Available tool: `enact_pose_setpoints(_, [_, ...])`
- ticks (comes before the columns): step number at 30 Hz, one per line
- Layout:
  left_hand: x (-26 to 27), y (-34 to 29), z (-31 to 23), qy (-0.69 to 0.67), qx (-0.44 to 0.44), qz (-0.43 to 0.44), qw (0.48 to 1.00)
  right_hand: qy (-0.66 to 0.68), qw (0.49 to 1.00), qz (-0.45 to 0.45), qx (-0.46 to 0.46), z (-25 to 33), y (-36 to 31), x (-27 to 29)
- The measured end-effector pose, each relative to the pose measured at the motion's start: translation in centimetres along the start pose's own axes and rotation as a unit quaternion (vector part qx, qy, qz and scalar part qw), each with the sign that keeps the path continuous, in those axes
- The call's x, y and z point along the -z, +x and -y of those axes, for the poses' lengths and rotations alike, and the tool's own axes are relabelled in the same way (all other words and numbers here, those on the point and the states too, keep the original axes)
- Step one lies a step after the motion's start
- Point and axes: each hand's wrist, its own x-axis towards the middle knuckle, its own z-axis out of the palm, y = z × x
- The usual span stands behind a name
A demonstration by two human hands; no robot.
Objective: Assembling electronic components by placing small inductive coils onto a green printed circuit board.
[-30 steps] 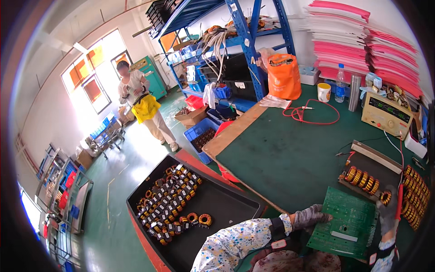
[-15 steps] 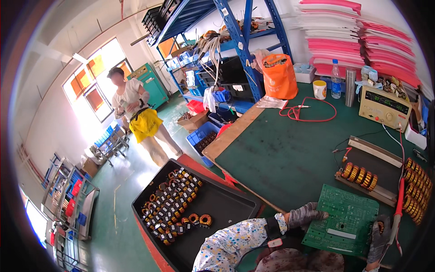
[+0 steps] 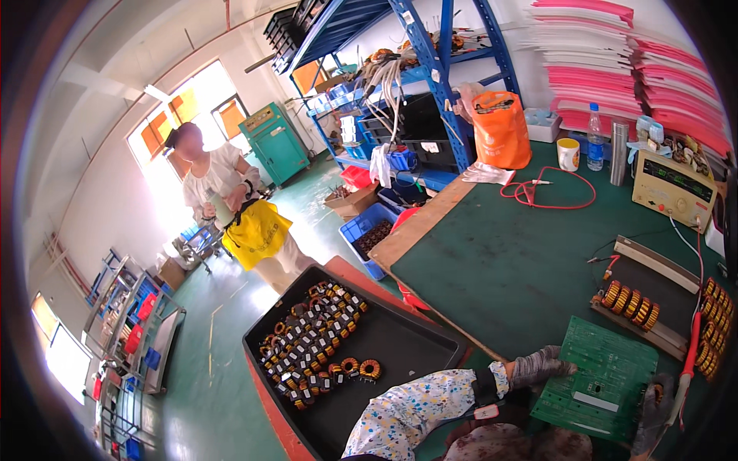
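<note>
A green circuit board point(image 3: 607, 361) is held tilted above the near right part of the bench. My left hand point(image 3: 538, 367), in a grey glove, grips its left edge with the fingers lying over the face. At the opposite edge is my gloved right hand point(image 3: 652, 415), closed against the board; its fingers are partly hidden. A small orange-brown patch shows at the right fingers, too unclear to name. Close beside that hand runs a red-sleeved test lead point(image 3: 692, 346). Wound ring coils point(image 3: 630, 302) stand in a row on a fixture beyond the board.
On the left, a black tray point(image 3: 415, 338) holds many ring coils. More coils point(image 3: 715, 323) lie at the far right. A power supply point(image 3: 673, 184), bottle point(image 3: 595, 138), mug point(image 3: 568, 154) and orange bag point(image 3: 501, 131) stand at the back. A person point(image 3: 223, 192) stands beyond the tray.
The whole view has shifted, so the bench and board appear farther right and slightly lower. The other person has turned and now holds a greenish object. Both my hands stay at the board.
</note>
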Motion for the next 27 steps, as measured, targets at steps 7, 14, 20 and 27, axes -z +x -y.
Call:
enact_pose_setpoints(7, [-0.5,-0.3,-1.2,0.031,0.050,0.009,0.998,-0.043,0.998,-0.001,0.055,-2.0,-0.1,0.8])
enact_pose_setpoints(14, [0.5,0.2,0.8,-0.003,-0.009,0.010,1.000,-0.036,0.998,0.004,0.055,-2.1,0.3,0.2])
enact_pose_setpoints(20, [0.2,0.4,0.5,-0.007,0.012,-0.001,1.000,-0.112,0.989,-0.025,0.088,-1.6,0.2,0.6])
enact_pose_setpoints(27, [-0.7,-1.0,-1.6,0.033,0.036,-0.033,0.998,-0.171,0.982,0.062,0.056,-4.6,1.4,2.0])
